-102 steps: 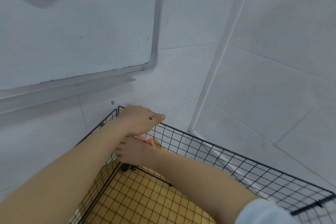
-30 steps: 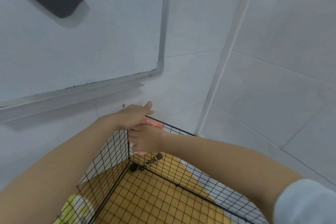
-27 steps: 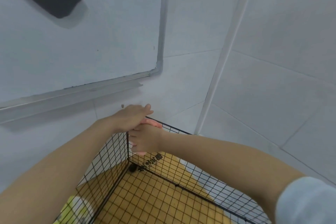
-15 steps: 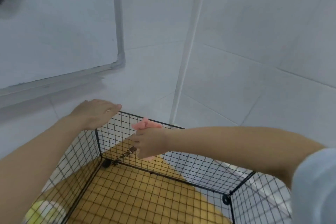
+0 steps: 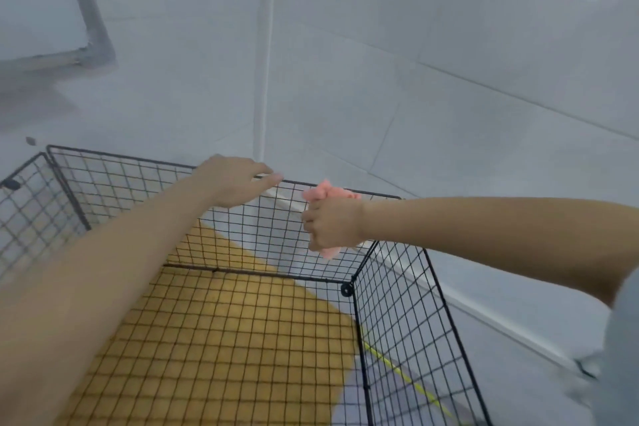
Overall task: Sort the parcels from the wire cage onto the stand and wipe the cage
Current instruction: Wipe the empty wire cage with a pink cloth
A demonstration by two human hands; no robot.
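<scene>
Right grip [image 5: 330, 225] fisted round crumpled pink cloth [image 5: 329, 191], at far panel of black wire-mesh cage [image 5: 397, 322], near its 1 o'clock corner. Left grip [image 5: 235, 183] flat, fingers relaxed, resting on top rim at 12 o'clock.

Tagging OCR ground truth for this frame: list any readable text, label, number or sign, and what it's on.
None readable.
Wire cage: no label or tag on the mesh in view.
Pink cloth, gripped by the right hand: plain.
Wall tiles and grey board frame at top left: no writing.
The frame is somewhat blurred, so fine print could be missed.
</scene>
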